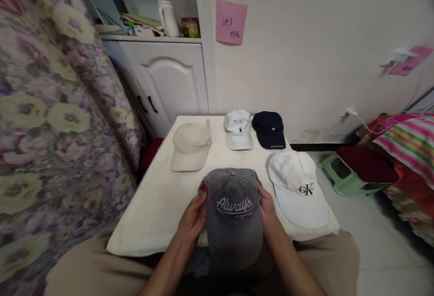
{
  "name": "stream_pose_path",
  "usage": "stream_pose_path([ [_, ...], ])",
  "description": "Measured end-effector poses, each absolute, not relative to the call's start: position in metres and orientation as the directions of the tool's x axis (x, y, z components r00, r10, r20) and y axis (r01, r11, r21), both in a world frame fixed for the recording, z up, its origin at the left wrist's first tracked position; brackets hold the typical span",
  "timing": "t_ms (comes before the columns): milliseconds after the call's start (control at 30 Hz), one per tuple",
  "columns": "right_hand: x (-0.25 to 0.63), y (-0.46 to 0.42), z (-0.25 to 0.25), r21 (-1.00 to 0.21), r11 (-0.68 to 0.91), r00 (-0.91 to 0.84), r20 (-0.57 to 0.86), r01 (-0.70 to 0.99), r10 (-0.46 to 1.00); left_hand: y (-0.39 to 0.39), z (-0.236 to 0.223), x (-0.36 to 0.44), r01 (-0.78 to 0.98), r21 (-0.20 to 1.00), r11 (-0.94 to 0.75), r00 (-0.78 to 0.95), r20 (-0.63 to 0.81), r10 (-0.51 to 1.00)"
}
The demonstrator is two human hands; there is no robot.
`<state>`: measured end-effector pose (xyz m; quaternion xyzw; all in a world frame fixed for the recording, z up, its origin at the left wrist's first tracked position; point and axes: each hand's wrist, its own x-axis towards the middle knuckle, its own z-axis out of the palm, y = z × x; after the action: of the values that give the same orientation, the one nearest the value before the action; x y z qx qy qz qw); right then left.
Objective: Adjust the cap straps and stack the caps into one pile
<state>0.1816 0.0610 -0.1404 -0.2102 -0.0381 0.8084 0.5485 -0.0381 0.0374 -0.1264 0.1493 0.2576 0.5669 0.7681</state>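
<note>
A grey cap [233, 210] with "Always" stitched on its front is at the near edge of the small white table [152, 205], brim pointing toward me. My left hand [194, 218] grips its left side and my right hand [267, 211] grips its right side, fingers curled around the crown. Four other caps lie on the table: a beige one [190, 146] at the left, a white one [239, 129] and a navy one [270, 129] at the back, and a white cap with a "CK" logo [296, 187] close to my right hand.
A flower-patterned fabric surface [50, 119] rises at the left. White cabinet [166, 79] stands behind the table, with a jug and clutter on top. Pink notes hang on the wall [231, 21]. A green stool [342, 174] and striped bedding [407, 147] are at the right.
</note>
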Motion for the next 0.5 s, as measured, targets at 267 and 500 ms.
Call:
stream_pose_path([
  [267, 0.183, 0.045, -0.141, -0.433, -0.436, -0.428, -0.123, -0.789, 0.895, 0.044, -0.101, -0.039, -0.820, 0.533, 0.207, 0.106, -0.214, 0.971],
  [500, 0.183, 0.046, -0.141, -0.420, -0.373, -0.355, -0.124, -0.827, 0.927, 0.028, -0.108, -0.042, -0.848, 0.415, 0.329, 0.317, -0.099, 0.943],
])
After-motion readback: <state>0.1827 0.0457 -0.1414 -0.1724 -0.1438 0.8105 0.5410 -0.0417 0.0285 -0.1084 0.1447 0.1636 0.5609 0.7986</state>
